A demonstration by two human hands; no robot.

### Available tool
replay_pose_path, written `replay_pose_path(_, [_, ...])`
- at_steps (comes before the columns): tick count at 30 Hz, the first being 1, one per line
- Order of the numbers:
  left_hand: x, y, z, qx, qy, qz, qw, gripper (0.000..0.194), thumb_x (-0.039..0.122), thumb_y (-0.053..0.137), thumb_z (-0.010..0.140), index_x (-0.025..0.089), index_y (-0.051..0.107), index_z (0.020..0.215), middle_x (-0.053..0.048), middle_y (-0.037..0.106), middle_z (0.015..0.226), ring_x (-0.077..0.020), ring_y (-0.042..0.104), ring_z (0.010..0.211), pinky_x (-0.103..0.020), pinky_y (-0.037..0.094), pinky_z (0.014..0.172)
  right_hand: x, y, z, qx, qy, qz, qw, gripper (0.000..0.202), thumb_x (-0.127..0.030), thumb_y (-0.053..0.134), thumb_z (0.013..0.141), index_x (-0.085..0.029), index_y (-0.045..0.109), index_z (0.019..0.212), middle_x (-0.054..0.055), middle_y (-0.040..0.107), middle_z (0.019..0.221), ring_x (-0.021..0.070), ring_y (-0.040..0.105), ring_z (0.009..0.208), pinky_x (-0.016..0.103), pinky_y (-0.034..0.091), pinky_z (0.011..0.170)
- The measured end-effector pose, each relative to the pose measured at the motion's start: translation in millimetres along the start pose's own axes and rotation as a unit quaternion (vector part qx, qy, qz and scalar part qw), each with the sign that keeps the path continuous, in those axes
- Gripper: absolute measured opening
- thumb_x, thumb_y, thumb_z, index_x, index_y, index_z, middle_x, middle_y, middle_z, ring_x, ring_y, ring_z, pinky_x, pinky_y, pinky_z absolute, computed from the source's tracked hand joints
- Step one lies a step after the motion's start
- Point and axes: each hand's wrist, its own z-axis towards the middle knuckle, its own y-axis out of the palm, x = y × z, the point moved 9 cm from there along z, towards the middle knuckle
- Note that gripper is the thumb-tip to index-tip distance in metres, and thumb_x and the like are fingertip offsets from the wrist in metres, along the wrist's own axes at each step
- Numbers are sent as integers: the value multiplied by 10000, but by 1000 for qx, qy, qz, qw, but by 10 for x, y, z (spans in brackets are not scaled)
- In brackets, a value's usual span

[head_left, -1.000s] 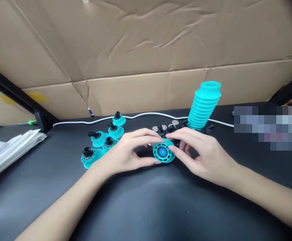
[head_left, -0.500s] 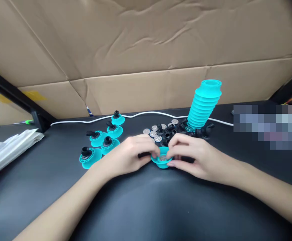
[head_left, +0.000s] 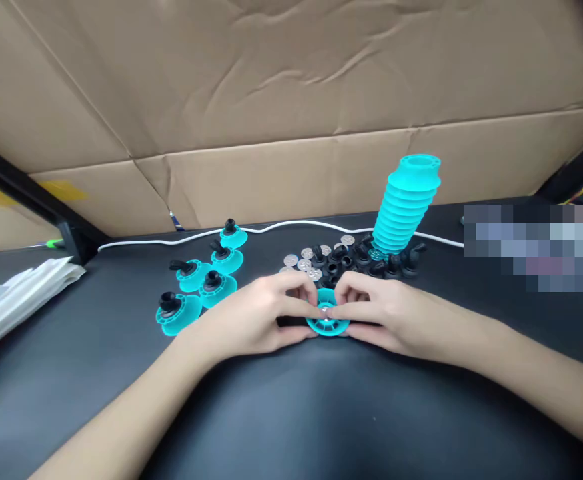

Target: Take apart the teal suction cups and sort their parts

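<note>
L hand & R hand fingertips now mid teal cup.

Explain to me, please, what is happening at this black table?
A person holds a turquoise cup with the left hand and the right hand, a finger of each reaching to the silver disc inside it. Beyond the hands lie loose silver discs and black parts, near a tall turquoise stack. On the left sit five turquoise pieces with black fittings on top.
</note>
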Motion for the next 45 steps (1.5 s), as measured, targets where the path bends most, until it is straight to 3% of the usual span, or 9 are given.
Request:
replay_pose_path(11, [42,35,-13,7,11,40,999,226,177,653,1022,223,808,1179,-87,696,1102,-191,687,906,-291,560,791,0,71,11,-42,30,-43,998,239,-310,501,1104,-242,690,1235,83,593,1191,178,635,869,313,543,745])
replay_pose_path(32, [98,14,2,13,29,31,999,232,158,657,1001,198,815,1165,-108,686,1103,-219,683,963,-330,581,857,-87,67,-4,-54,24,-49,997,278,-251,524,1083,-237,706,1293,88,563,1157,202,609,886,341,527,747])
replay_pose_path(45, [54,-70,11,44,22,-46,998,72,209,766,966,158,811,945,-95,751,1045,-183,716,884,-290,583,803,-154,52,-9,-46,20,-61,997,292,-258,485,1096,-220,717,1270,96,581,1158,192,608,848,340,523,728])
